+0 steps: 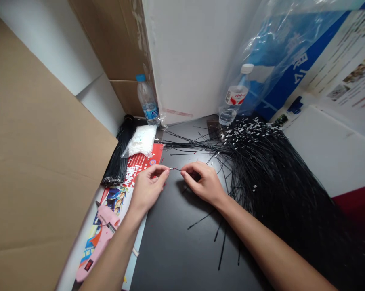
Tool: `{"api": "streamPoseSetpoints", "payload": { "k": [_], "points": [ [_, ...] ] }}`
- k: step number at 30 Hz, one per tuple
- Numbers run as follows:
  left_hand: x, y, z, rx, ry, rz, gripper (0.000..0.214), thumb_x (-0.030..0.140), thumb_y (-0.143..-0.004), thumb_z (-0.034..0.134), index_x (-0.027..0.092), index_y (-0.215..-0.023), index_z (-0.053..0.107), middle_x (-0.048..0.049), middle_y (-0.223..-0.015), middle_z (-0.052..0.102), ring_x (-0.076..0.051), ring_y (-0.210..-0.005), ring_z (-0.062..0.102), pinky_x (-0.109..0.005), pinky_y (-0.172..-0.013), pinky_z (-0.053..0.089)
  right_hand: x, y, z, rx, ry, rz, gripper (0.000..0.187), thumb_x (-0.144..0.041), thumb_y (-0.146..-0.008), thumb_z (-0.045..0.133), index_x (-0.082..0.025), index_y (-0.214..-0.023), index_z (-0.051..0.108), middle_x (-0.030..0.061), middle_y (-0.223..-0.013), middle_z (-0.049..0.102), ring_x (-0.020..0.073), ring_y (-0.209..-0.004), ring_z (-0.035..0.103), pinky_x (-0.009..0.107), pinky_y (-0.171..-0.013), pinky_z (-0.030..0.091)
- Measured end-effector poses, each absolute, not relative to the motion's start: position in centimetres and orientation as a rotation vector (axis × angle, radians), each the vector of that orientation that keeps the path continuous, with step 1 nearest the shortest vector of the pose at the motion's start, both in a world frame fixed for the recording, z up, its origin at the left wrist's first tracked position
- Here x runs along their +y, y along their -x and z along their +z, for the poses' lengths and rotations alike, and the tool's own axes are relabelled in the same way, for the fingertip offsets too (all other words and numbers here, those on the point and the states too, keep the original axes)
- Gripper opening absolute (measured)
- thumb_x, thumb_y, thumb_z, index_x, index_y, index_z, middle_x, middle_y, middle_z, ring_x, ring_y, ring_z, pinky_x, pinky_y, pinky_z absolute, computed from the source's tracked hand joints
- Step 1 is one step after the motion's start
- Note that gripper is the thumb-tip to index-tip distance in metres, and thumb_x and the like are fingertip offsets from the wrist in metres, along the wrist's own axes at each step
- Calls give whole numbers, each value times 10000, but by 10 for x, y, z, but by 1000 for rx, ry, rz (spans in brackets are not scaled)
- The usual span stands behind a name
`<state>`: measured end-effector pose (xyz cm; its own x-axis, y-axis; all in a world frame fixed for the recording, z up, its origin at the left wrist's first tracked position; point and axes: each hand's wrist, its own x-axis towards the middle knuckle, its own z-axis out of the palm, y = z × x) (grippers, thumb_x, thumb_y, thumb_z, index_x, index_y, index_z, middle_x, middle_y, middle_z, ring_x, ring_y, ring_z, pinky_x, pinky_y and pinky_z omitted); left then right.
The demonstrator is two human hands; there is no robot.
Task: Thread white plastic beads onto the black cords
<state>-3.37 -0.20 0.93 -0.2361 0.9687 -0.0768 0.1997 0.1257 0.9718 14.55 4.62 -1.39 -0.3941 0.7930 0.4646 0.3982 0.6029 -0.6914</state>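
My left hand is pinched shut on a tiny white connector piece at its fingertips. My right hand faces it, fingers pinched on the end of a thin black wire. The two pinches almost meet over the black tabletop. A big heap of black wires with white tips spreads to the right of my right hand. Loose white pieces lie on a red printed sheet left of my left hand.
A pink glue gun lies at lower left on a colourful sheet. A bundle of black wires, a bag of white parts, two water bottles, cardboard and a white box wall ring the table.
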Motion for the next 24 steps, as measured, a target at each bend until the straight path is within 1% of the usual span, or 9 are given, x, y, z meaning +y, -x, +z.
{"api": "streamPoseSetpoints", "payload": {
  "k": [4,7,9,14,16,18,20,22,24],
  "points": [
    [0,34,6,1524,-1219,1215,245,315,-802,709,167,-997,700,-48,-876,682,-146,-753,624,-222,-597,488,47,-145,-14,-2010,944,648,86,-213,-890,614,-187,-862,691,18,-720,679,138,-676,594,254,-635,453],
    [0,33,4,1515,-1297,1216,260,313,-833,685,189,-1062,692,-57,-935,688,-162,-810,636,-232,-615,488,47,-145,-14,-2025,925,674,92,-213,-892,613,-181,-867,695,16,-714,677,134,-672,589,251,-633,452],
    [-1,32,4,1547,-1376,1204,239,316,-856,665,202,-1064,697,-59,-956,697,-165,-805,639,-242,-618,486,47,-145,-13,-2031,909,692,87,-206,-890,616,-177,-866,694,14,-709,676,131,-668,585,247,-630,450],
    [-2,33,4,1628,-1584,1209,136,293,-885,627,208,-926,725,-54,-954,719,-162,-780,636,-258,-641,475,47,-146,-14,-2038,870,692,75,-195,-888,621,-175,-868,690,8,-704,674,126,-671,586,237,-629,448],
    [-3,33,4,1673,-1609,1208,137,289,-882,619,205,-909,723,-44,-923,720,-139,-680,601,-251,-588,446,47,-146,-16,-2033,860,675,68,-194,-886,625,-177,-902,689,8,-718,674,125,-680,593,236,-637,454],
    [-4,33,5,1740,-1569,1176,154,311,-871,620,197,-913,716,-31,-883,715,-107,-548,517,-245,-514,391,47,-146,-18,-2029,857,649,103,-190,-883,626,-179,-971,679,8,-747,677,126,-694,604,239,-659,469],
    [-4,33,6,1793,-1493,1120,183,340,-855,623,187,-908,706,-19,-823,699,-86,-468,425,-241,-462,329,47,-146,-19,-2042,851,608,153,-186,-885,621,-180,-1032,660,14,-784,686,132,-718,620,249,-688,484],
    [-4,33,7,1797,-1419,1081,187,347,-832,625,176,-872,690,-9,-753,669,-85,-461,398,-236,-456,308,48,-146,-21,-2075,834,554,165,-183,-890,610,-180,-1050,649,25,-819,700,142,-746,634,260,-707,493],
    [-3,32,7,1742,-1343,1103,160,325,-801,629,169,-811,663,-9,-720,646,-97,-513,453,-228,-490,342,49,-147,-21,-2114,806,502,171,-183,-895,604,-177,-1062,643,35,-844,713,152,-763,643,268,-713,496]
  ]
}}
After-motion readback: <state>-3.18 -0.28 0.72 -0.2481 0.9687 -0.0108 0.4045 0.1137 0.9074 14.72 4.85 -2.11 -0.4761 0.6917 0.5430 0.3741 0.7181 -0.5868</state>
